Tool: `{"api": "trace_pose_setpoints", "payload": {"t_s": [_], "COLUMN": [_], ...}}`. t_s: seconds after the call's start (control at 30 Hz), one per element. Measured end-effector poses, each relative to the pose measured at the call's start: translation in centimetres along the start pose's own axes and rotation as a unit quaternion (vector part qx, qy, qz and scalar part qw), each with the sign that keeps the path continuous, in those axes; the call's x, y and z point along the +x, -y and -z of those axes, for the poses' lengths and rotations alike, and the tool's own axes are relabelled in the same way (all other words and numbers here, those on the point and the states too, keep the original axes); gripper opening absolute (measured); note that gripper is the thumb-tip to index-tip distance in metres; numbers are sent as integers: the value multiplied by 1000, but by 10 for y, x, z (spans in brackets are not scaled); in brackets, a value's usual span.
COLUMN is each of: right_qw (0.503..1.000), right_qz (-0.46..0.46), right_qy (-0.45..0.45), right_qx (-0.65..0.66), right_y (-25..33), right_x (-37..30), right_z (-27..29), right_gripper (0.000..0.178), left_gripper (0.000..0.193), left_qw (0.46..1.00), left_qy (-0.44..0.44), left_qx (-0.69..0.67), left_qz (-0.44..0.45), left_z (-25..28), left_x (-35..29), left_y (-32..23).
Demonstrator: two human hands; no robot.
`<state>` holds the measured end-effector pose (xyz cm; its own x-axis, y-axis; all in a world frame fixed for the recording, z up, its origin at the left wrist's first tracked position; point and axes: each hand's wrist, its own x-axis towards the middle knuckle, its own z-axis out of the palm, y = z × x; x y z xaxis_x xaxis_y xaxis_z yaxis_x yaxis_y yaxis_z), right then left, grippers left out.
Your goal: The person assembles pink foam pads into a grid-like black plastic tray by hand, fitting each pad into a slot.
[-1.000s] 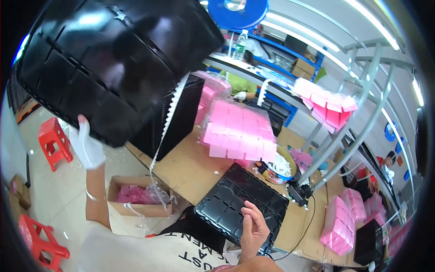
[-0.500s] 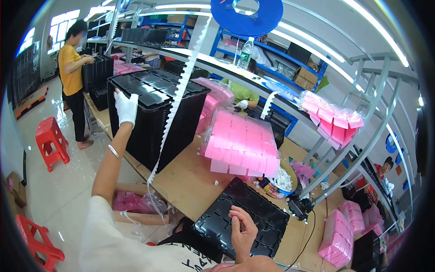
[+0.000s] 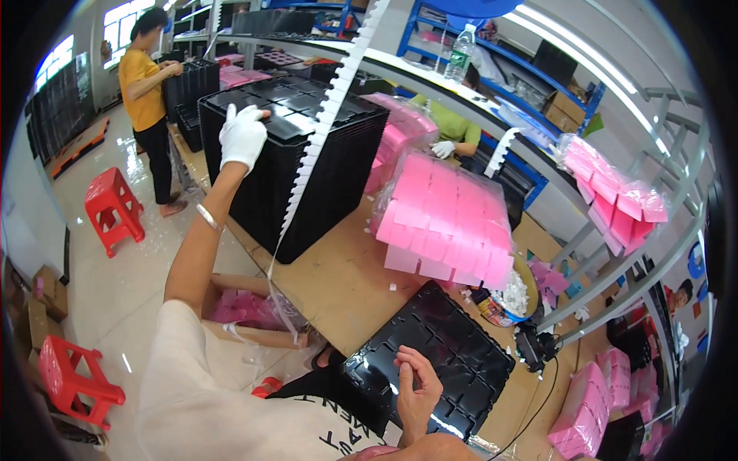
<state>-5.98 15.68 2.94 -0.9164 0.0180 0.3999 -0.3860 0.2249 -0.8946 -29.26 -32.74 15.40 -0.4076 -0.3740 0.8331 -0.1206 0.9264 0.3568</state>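
Observation:
A tall stack of black plastic trays [image 3: 307, 184] stands on the table at the upper left. My left hand [image 3: 244, 138], in a white glove with a bare fingertip showing, is at the near corner of the stack, its fingers stretched over the top tray's rim. A single black tray [image 3: 453, 338] with a grid of shallow compartments lies in front of me. Above its near edge is my right hand [image 3: 417, 390], bare, fingers loosely bent and apart, with nothing visible in them. A white toothed strip [image 3: 327, 111] hangs in front of the stack.
Bundled pink sheets [image 3: 446, 219] lie mid-table, beside a tub of white scraps [image 3: 511, 300] and a black device [image 3: 536, 342] with a cable. A box [image 3: 257, 338] stands below the table edge. Red stools [image 3: 114, 207] are at left. A person in yellow [image 3: 142, 84] works beyond.
The view has shifted, so the scene sits further right and lower. My left hand's fingers have spread at the stack's top corner. My right hand has stayed over the single tray.

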Motion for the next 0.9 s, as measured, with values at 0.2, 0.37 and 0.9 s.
{"api": "trace_pose_setpoints", "payload": {"t_s": [0.2, 0.37, 0.9], "right_qw": [999, 997, 966], "right_qz": [-40, -27, -149], "right_qy": [7, 76, 118], "right_qx": [11, -2, 173], "right_y": [-3, -4, -26], "right_x": [-7, -14, -11], "right_z": [-3, -8, -57], "right_gripper": [12, 17, 42], "left_gripper": [33, 24, 21], "left_qw": [946, 860, 505], "left_qy": [-156, 192, 616], "left_qx": [-274, -334, -552], "left_qz": [70, 333, 248], "left_z": [38, 21, 85], "left_x": [-90, -256, -291], "left_y": [-43, 23, -135]}}
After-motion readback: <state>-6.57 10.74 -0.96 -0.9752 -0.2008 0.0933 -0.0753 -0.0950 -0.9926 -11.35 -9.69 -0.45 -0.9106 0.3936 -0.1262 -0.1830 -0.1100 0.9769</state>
